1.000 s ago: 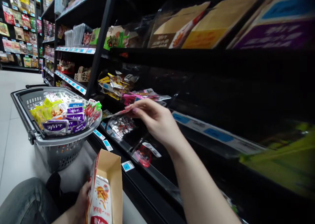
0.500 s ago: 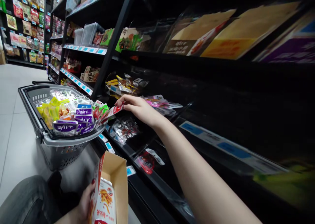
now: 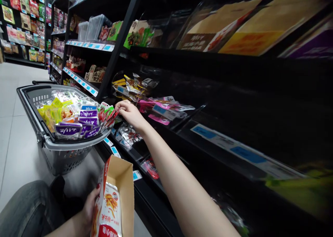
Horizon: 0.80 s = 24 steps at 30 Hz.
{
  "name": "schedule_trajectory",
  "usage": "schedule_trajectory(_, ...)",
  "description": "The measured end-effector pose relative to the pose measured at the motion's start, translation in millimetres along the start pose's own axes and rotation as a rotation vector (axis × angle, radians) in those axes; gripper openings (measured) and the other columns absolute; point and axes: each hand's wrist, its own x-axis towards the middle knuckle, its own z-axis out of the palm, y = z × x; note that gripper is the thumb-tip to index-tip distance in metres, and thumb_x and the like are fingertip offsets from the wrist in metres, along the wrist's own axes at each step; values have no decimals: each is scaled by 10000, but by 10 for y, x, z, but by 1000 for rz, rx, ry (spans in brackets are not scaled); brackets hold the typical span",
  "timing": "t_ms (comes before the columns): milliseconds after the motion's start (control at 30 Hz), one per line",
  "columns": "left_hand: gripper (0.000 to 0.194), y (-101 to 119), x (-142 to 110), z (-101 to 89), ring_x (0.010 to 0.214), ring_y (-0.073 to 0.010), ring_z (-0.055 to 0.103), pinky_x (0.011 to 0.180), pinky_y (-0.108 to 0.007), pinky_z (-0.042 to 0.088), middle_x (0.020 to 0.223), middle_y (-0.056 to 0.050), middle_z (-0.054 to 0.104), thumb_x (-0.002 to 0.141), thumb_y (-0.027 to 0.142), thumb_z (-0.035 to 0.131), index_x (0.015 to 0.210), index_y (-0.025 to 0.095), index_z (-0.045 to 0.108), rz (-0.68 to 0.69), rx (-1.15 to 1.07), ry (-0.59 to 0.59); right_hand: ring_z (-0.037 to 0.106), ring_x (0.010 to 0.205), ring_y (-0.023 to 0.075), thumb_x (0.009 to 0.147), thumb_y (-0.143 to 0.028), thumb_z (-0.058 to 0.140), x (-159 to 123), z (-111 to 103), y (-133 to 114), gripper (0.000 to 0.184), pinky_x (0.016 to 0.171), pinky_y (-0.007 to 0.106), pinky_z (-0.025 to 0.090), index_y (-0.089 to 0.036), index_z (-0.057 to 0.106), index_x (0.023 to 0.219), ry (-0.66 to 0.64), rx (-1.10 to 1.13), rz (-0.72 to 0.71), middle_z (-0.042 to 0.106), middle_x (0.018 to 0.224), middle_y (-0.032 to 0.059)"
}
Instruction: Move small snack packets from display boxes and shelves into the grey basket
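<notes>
My left hand (image 3: 91, 204) grips an open cardboard box (image 3: 127, 195) low in the view, its thumb along the box's left side. Inside the box lie white and red snack packets (image 3: 112, 209). My right hand (image 3: 127, 112) reaches out to the right rim of a grey shopping basket (image 3: 65, 153), fingers pinched on a red snack packet (image 3: 112, 118) that stands among others there. Purple-and-white packets (image 3: 88, 121), yellow packets (image 3: 54, 113) and clear silvery ones fill the basket.
Black shelves (image 3: 125, 46) run along the right, with price labels (image 3: 229, 148) on their edges. Trays hold yellow (image 3: 130, 86), pink (image 3: 166, 107) and silver packets (image 3: 130, 133). Brown display boxes (image 3: 203, 39) stand above. My bent knee (image 3: 23, 209) is at lower left on the tiled floor.
My right hand has moved left and slightly down, bringing the red packet in against the packets at the basket's right end. My left hand still holds the box.
</notes>
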Motion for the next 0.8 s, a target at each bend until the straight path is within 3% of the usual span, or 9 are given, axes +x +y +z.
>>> schedule_trajectory(200, 523, -6, -23, 21, 793, -258, 632, 848, -365, 391, 827, -159, 692, 791, 462, 413, 951, 10, 622, -4, 29, 25, 506, 792, 158, 645, -120, 427, -187, 107, 78, 204, 668, 282, 450, -181, 620, 663, 112, -21, 12, 462, 865, 46)
schedule_trajectory(333, 488, 19, -59, 49, 800, -258, 634, 846, -375, 401, 855, -156, 691, 786, 454, 427, 941, 36, 626, 21, 36, -8, 493, 856, 182, 646, -99, 487, -169, 131, 41, 198, 812, 340, 414, -206, 654, 639, 126, -80, 0, 470, 832, 34)
schedule_trajectory(400, 492, 38, -98, 71, 799, -259, 635, 848, -383, 404, 855, -151, 692, 780, 470, 435, 941, 46, 624, 14, 46, 2, 481, 904, 197, 644, -90, 512, -215, 81, -20, 206, 862, 358, 385, -209, 664, 716, 162, -101, -11, 467, 866, 40)
schedule_trajectory(500, 507, 62, -142, 91, 796, -261, 634, 849, -399, 407, 855, -143, 691, 782, 488, 427, 963, 54, 616, -18, 61, 39, 493, 875, 195, 671, -95, 508, -494, -44, -214, 300, 782, 343, 417, -209, 615, 928, 324, -84, -2, 447, 969, 61)
schedule_trajectory(567, 522, 67, -146, 91, 811, -264, 630, 848, -401, 409, 874, -146, 688, 784, 493, 416, 978, 48, 610, -44, 58, 31, 501, 779, 184, 723, -138, 490, -823, -104, -407, 239, 717, 345, 415, -214, 586, 929, 339, -87, 17, 476, 931, 60)
schedule_trajectory(600, 515, 65, -141, 89, 817, -261, 628, 846, -394, 410, 881, -144, 686, 788, 484, 413, 982, 48, 608, -37, 51, 14, 495, 742, 189, 752, -181, 484, -1014, -110, -506, 155, 696, 358, 401, -219, 586, 861, 236, -119, 9, 504, 849, 51)
schedule_trajectory(667, 470, 57, -127, 85, 813, -246, 627, 843, -377, 410, 882, -130, 685, 801, 443, 410, 990, 60, 607, 14, 45, -29, 484, 784, 244, 748, -337, 542, -1400, -53, -677, 122, 705, 418, 361, -224, 587, 746, -149, -265, 18, 563, 781, 63)
schedule_trajectory(733, 420, 47, -119, 85, 819, -238, 625, 861, -370, 396, 870, -107, 686, 810, 402, 412, 997, 80, 606, 63, 52, -44, 472, 817, 296, 672, -469, 609, -1727, 89, -778, 282, 731, 487, 328, -199, 599, 754, -426, -416, 61, 604, 794, 105)
schedule_trajectory(800, 387, 40, -118, 81, 861, -244, 617, 895, -374, 372, 871, -89, 685, 809, 375, 425, 1011, 96, 601, 81, 74, -27, 468, 863, 327, 598, -518, 658, -1948, 272, -803, 462, 785, 528, 300, -154, 605, 877, -549, -500, 99, 624, 867, 151)
